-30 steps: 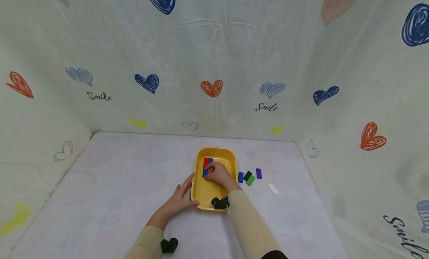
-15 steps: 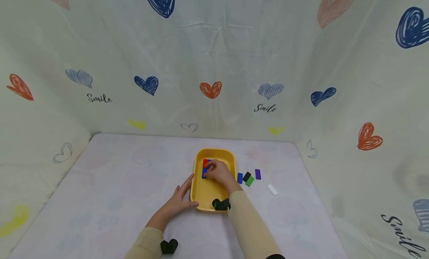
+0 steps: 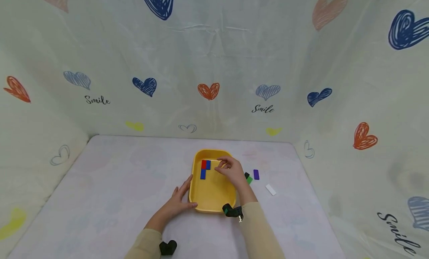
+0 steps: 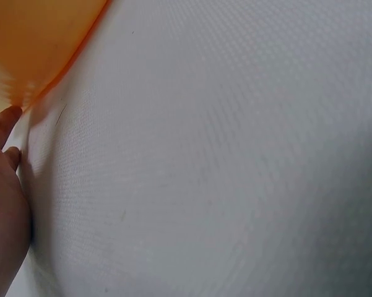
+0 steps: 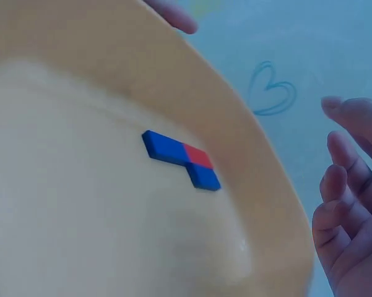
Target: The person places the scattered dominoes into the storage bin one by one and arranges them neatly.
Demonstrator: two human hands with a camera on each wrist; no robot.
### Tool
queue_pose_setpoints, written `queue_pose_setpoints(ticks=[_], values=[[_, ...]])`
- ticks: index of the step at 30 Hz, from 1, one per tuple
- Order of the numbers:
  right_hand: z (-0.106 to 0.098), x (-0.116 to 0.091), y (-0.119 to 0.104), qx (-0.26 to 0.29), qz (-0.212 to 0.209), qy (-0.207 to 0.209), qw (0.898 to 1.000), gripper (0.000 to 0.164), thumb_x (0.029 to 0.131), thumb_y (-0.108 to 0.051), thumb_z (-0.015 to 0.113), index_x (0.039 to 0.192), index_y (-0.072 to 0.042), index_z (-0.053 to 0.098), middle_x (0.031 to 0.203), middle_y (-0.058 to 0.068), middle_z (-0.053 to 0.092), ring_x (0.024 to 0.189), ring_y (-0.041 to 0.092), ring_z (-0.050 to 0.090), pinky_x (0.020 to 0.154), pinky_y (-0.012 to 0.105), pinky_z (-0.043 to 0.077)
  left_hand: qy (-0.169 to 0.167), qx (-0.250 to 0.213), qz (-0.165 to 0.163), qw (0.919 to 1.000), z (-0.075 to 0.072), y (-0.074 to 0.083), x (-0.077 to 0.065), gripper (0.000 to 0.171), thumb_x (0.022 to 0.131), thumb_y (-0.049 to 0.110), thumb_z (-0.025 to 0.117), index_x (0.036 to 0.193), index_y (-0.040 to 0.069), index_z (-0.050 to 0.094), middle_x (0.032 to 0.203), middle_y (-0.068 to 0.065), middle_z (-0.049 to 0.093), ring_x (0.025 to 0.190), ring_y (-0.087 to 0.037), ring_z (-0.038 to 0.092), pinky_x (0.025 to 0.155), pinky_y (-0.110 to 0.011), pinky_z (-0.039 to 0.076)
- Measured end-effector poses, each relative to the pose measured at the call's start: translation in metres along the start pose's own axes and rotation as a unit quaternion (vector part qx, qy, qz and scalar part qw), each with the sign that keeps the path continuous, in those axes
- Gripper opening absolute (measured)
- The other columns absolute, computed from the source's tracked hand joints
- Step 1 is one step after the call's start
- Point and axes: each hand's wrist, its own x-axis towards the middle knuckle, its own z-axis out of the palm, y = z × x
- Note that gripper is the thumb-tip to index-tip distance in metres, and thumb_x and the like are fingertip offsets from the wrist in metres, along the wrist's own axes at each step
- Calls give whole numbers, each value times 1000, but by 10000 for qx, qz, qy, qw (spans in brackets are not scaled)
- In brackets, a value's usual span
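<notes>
A yellow tray [image 3: 214, 195] holds two flat blue blocks and a red one in its upper left part. The red block [image 5: 198, 156] lies in the corner of an L, with one blue block [image 3: 203, 174] below it and the other blue block [image 3: 208, 165] to its right. My right hand [image 3: 232, 173] hovers over the tray's right side, its fingers loosely bent and holding nothing. With spread, fairly straight fingers, my left hand [image 3: 177, 203] rests against the tray's left edge; in the left wrist view a fingertip [image 4: 13, 112] touches the tray's outer wall.
Right of the tray lie loose blocks: a black one [image 3: 247, 175], a green one [image 3: 250, 180], a purple one [image 3: 256, 174] and a white one [image 3: 270, 189]. A pale cloth wall [image 3: 161, 117] printed with hearts stands behind the white table [image 3: 117, 184].
My right hand has drawn back to the right from the blocks in the tray, uncovering the L and now hiding the loose blue block beside the tray. The left hand stays against the tray.
</notes>
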Motion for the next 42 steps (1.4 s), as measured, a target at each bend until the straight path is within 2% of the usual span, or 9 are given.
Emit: queue_pose_setpoints(ticks=[5,9,12,16,21,30,36,42], values=[[-23,-13,8,503,-17,386,9980,36,82,-2,77,115,4,64,88,9,62,70,17,53,60,19,48,-85,-37,261,9996,-1,1,-1,101,76,38,82,156,33,20,156,-7,33,148,-31,8,116,-48,-10],[-43,-21,25,558,247,794,9950,37,81,-2,78,115,4,64,86,7,62,68,14,53,58,19,47,-174,34,327,9993,-2,0,0,101,77,38,81,157,32,19,156,-7,33,148,-31,7,116,-49,-11],[-51,-26,37,568,452,878,9935,39,81,-4,78,117,4,63,86,6,62,68,14,53,58,19,46,-129,78,328,9993,-3,-2,0,101,76,37,81,157,31,21,155,-7,35,148,-32,7,116,-50,-10],[-55,-33,50,465,680,943,9921,39,82,-5,78,117,4,63,86,5,62,68,14,51,57,20,45,-124,75,273,9995,-4,-2,0,100,76,38,81,156,33,22,155,-3,35,148,-30,6,116,-48,-11],[-64,-41,65,226,934,1214,9879,36,80,-4,79,113,-1,67,86,6,62,69,17,50,56,20,44,-167,104,289,9994,-4,-3,1,100,76,40,81,156,34,21,155,-3,35,148,-30,5,116,-48,-11],[-72,-51,94,-113,1133,1172,9866,37,79,-6,79,114,-5,67,87,7,58,71,19,49,58,20,46,-172,118,351,9992,-6,-3,1,100,76,38,81,157,30,21,156,-6,34,148,-32,6,116,-49,-11],[-74,-52,100,-414,1326,1321,9814,40,79,-13,80,116,-8,66,95,7,55,76,20,46,60,22,43,-135,118,349,9992,-4,-1,1,100,76,39,81,156,30,23,156,-5,34,148,-32,7,116,-50,-10],[-75,-50,101,-612,1406,1320,9793,48,76,-9,82,121,-6,63,95,7,50,75,19,42,57,22,38,-102,41,249,9996,-3,1,-1,99,75,38,82,156,31,25,156,-4,33,148,-32,7,116,-50,-9]])
